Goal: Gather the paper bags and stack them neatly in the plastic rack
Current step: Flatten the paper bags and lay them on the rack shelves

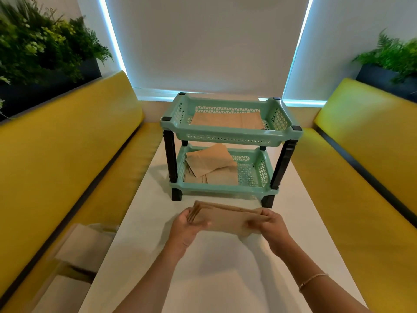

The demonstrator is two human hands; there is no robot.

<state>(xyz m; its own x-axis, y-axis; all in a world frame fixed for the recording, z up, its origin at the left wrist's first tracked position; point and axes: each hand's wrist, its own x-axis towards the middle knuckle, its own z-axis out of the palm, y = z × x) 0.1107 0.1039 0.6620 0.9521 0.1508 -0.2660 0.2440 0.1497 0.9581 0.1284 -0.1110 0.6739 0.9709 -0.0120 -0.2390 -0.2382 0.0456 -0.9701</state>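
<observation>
Just in front of the plastic rack, above the white table, both hands hold a small bundle of paper bags flat between them. The left hand grips the bundle's left end, thumb on top, fingers curled beneath; the right hand pinches the right end. In the rack's lower tray, several bags lie in a loose, crooked pile toward its left side. In the upper tray, a flat layer of bags covers the floor. Either side of the rack run yellow benches, and behind it hangs a white blind.
</observation>
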